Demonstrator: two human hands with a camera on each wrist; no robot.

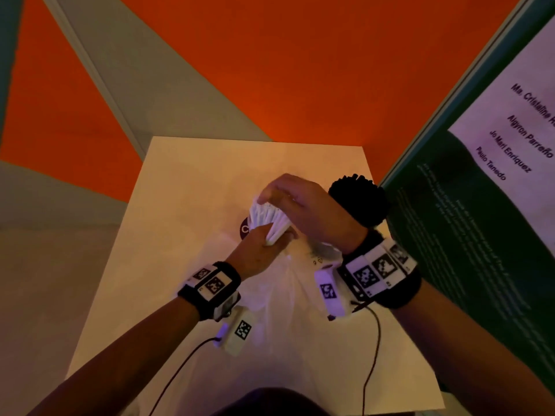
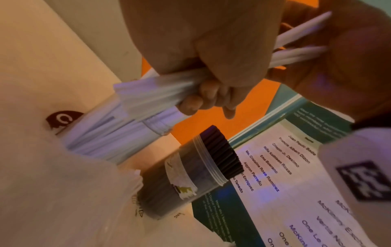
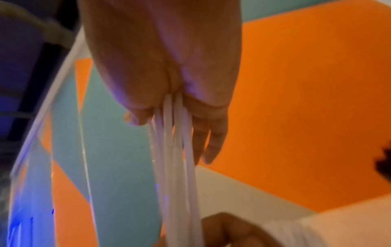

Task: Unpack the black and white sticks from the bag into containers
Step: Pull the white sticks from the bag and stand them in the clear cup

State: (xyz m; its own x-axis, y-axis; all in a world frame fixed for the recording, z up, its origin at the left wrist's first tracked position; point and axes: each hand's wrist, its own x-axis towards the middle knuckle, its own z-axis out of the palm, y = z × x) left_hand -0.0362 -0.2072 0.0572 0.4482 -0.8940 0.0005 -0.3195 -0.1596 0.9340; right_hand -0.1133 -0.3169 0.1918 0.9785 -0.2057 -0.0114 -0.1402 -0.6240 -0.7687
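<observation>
Clearly light, stiff and slippery, the white sticks point(image 1: 270, 219) fan loosely; left hand point(image 1: 258, 250) clasps their lower ends, right hand point(image 1: 303, 202) pinches the tops.

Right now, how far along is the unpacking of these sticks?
Black sticks already fill a clear container. Both hands, left hand and right hand, grip a bundle of white sticks above the bag. Those still need to go into a container.

White table top point(image 1: 186, 187), orange and grey-green wall point(image 1: 300, 70), printed poster of names point(image 1: 516, 139) at right
</observation>
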